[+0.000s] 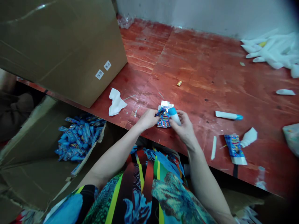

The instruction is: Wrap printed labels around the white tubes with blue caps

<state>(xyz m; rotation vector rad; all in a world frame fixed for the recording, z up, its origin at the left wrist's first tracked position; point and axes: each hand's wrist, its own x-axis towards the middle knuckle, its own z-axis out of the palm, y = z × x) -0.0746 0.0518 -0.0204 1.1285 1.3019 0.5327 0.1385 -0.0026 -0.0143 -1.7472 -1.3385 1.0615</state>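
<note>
Tube [175, 118], blue-capped, sits clasped in the right hand [186, 129] I see mid-frame; the left hand [148, 119] pinches a blue wrapper [164, 120].

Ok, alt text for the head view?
A person's right hand holds a blue-capped white tube over a red table; the left hand touches a blue printed packet. At left, a cardboard box stands above an open carton of blue packs.

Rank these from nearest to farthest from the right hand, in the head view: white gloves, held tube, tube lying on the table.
1. Held tube, in the right hand.
2. Lying tube, to the hand's right.
3. White gloves, far back right.
</note>
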